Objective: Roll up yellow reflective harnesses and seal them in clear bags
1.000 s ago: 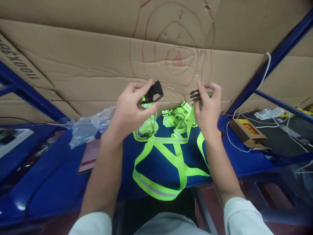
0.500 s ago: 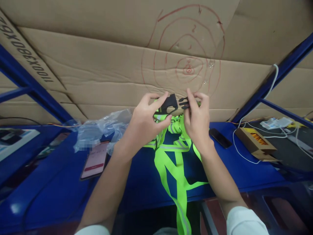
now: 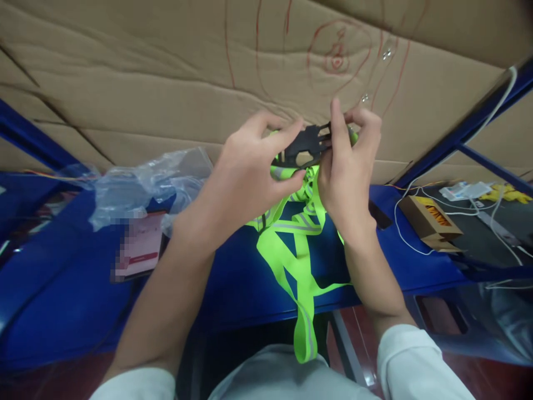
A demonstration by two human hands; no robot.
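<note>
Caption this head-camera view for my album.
Left fingers hold the black buckle socket, right fingers its pronged half, above green straps.

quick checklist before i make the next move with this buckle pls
1. Left hand has the socket half: ok, held between thumb and fingertips.
2. Right hand has the pronged half: ok, pinched.
3. Halves lined up: ok, the pronged half points into the socket half's mouth.
4. Buckle fully closed: not ok, part of the pronged half shows outside the socket half.
5. Green strap all on the blue table: not ok, a loop hangs past the front edge.
6. Strap threading at the pronged half: cannot tell, mostly hidden.
</note>
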